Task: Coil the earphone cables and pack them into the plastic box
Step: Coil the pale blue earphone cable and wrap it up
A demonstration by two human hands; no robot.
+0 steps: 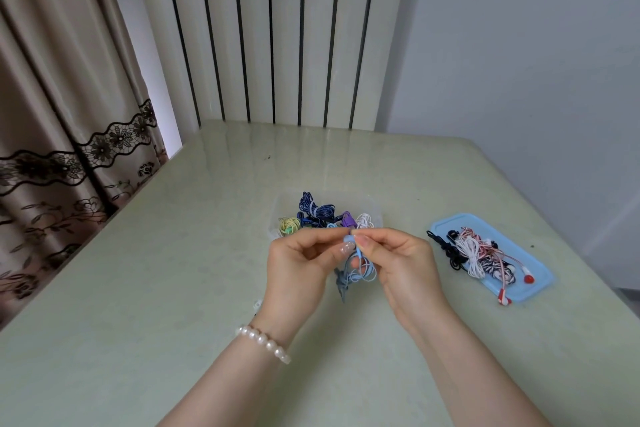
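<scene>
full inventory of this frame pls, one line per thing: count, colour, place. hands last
table: 1, pale green, fills the lower frame
plastic box: 1, clear, table centre, beyond the hands
coiled earphones in box: several bundles, exact count unclear; yellow-green, dark blue, purple, white
blue lid: 1, light blue, table right
loose earphones on lid: tangled pile, count unclear; white, black, red-and-white
light blue earphone: 1, partly coiled, held between both hands
curtain: 1, beige with dark lace trim, left
radiator: 1, white, behind the table
pearl bracelet: 1, white, left wrist
left hand: grips the light blue earphone
right hand: pinches its cable near the top
</scene>
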